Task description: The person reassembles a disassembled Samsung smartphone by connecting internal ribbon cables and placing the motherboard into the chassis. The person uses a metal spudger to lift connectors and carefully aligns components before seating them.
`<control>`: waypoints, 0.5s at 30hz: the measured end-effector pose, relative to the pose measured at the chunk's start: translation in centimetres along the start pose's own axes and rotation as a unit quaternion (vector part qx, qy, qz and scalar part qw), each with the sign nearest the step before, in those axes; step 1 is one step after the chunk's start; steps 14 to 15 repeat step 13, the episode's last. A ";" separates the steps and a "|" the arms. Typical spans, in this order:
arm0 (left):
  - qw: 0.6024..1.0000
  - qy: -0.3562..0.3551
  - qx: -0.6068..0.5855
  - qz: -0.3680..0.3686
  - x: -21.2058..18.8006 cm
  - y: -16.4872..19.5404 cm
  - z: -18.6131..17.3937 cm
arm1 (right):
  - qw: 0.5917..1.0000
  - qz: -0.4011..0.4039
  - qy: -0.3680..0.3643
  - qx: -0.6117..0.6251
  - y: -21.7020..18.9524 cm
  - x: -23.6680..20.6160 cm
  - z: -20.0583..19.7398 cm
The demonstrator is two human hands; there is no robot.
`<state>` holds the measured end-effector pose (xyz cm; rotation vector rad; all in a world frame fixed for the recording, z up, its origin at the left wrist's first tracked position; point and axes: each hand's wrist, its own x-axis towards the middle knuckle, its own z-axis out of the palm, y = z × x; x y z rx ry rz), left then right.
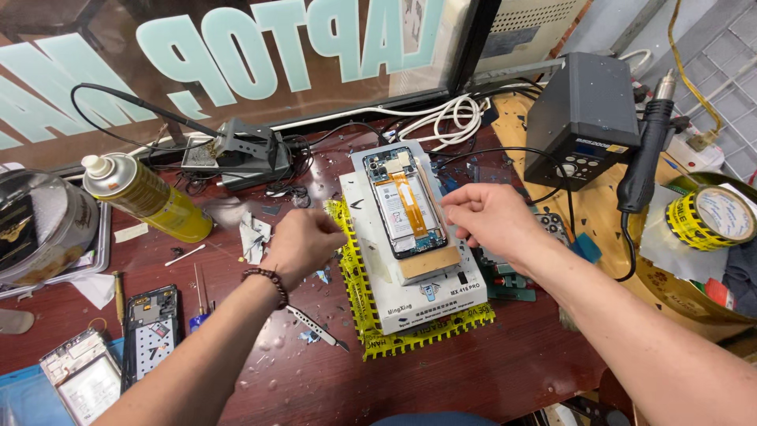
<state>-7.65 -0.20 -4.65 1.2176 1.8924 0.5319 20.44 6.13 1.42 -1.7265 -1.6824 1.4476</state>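
An opened smartphone [404, 199] with its back off lies on a white heating plate [418, 296], showing a battery and an orange flex cable. My right hand [490, 219] hovers at the phone's right edge, thumb and forefinger pinched close together; whether anything thin is between them is unclear. My left hand [301, 243] is loosely fisted just left of the plate, above the dark red table, and I cannot see anything in it. A beaded bracelet [268, 280] is on that wrist.
A yellow spray can [150, 197] lies at the left, near a soldering-iron stand [244, 154]. A hot-air station [587, 118] and its handle [643, 158] stand at the right, beside yellow tape rolls [714, 217]. Tweezers [315, 326], other phone parts [150, 319] and scraps litter the table.
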 end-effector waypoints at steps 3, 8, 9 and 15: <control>0.985 -0.076 0.142 -0.069 -0.1 -4.3 -1.4 | 0.999 -0.031 -0.005 0.008 -0.7 0.7 0.5; 0.950 -0.093 0.163 -0.249 -1.4 -10.0 0.2 | 0.999 -0.044 0.003 0.015 -1.1 1.1 1.6; 0.953 -0.080 0.171 -0.238 -1.3 -10.7 1.2 | 0.999 -0.042 0.006 0.013 -1.3 1.1 1.6; 0.957 0.000 0.030 -0.287 -0.2 -13.3 3.9 | 0.999 -0.043 0.023 0.010 -1.5 0.9 1.4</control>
